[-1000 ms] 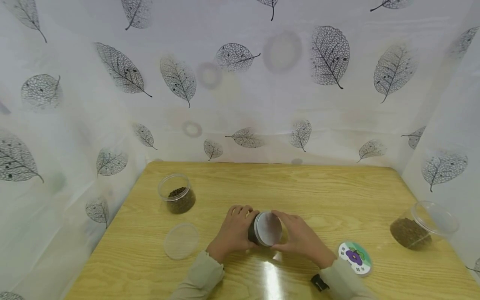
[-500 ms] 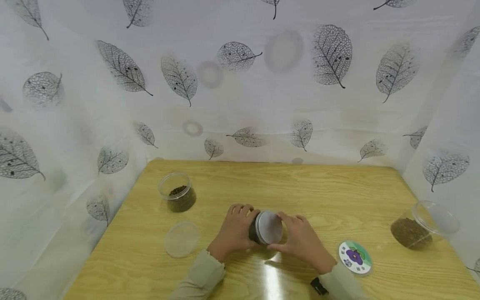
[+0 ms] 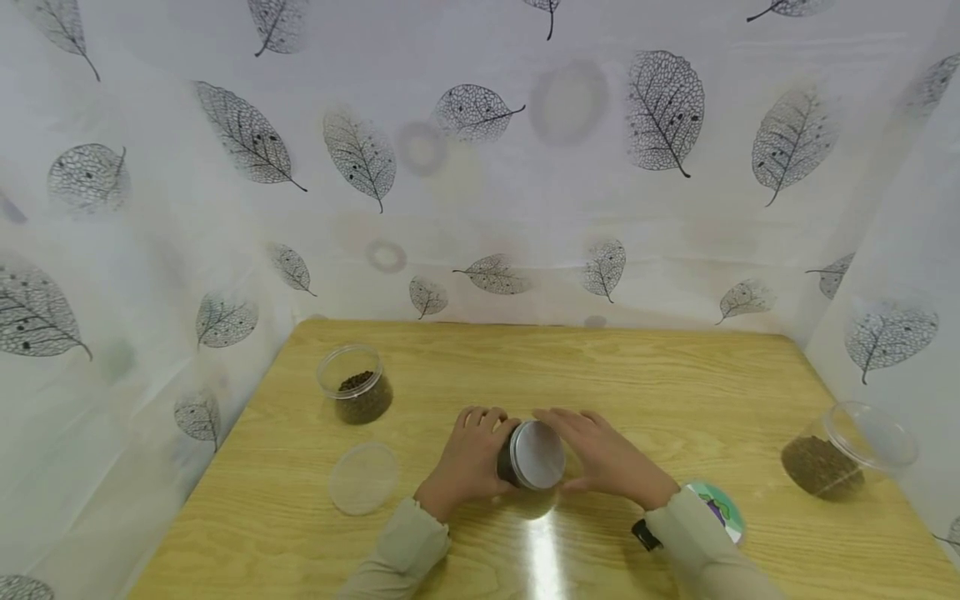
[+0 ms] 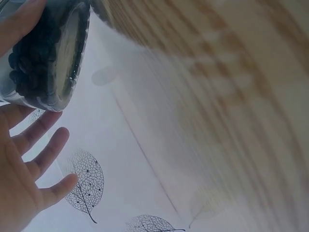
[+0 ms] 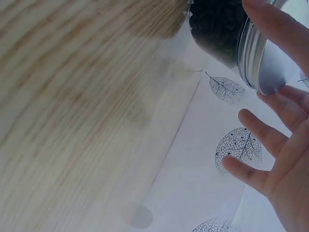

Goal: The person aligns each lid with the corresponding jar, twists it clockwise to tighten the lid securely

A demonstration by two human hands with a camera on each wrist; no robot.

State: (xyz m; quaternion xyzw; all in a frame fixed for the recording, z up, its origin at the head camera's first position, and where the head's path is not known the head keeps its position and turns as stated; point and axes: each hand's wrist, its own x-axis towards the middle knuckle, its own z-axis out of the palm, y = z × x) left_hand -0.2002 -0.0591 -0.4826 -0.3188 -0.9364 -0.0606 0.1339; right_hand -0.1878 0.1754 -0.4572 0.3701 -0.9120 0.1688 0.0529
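A clear jar of dark, bean-like pieces is tilted, its silver lid facing the person and toward the right. My left hand grips the jar's body from the left; in the left wrist view the thumb lies across one side, while the lower fingers spread beyond it. On the lid's right is my right hand, its thumb and index finger spanning the lid's edge. The right wrist view shows the ridged neck just below the lid, and the other fingers of that hand extended away from the jar.
An uncovered clear tub of brown grains stands at the left, with a translucent disc lid in front of it. Another clear tub with brown contents is at the right. A round, flower-printed disc lies partly behind the right sleeve.
My right hand has turned about the lid: its fingers shifted to the lid's upper edge and its thumb to the lower right. The right sleeve now covers part of the printed disc.
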